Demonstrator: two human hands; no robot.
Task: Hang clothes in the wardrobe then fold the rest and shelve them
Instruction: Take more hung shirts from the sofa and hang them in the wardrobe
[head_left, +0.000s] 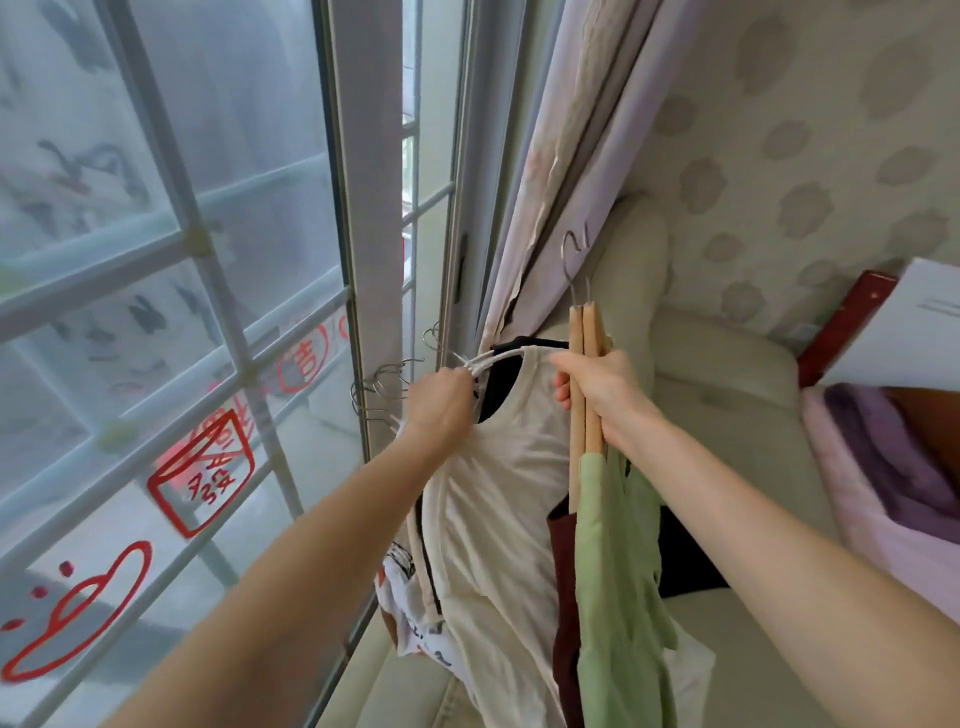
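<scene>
My left hand (441, 402) grips a bunch of white and metal hangers (480, 366) whose hooks point left toward the window. A cream sleeveless top (498, 499) hangs from them, with a black garment (506, 374) behind it and a printed white garment (410, 608) below. My right hand (597, 392) is closed on two wooden hangers (584, 364) held upright, metal hooks at the top. A light green garment (613, 597) and a dark red one (563, 597) hang from these.
A large window with white bars (208, 270) and red stickers fills the left. A pale curtain (561, 171) hangs beside it. A cream sofa (722, 384) stands under the clothes against patterned wallpaper. Purple and pink bedding (893, 483) lies at the right.
</scene>
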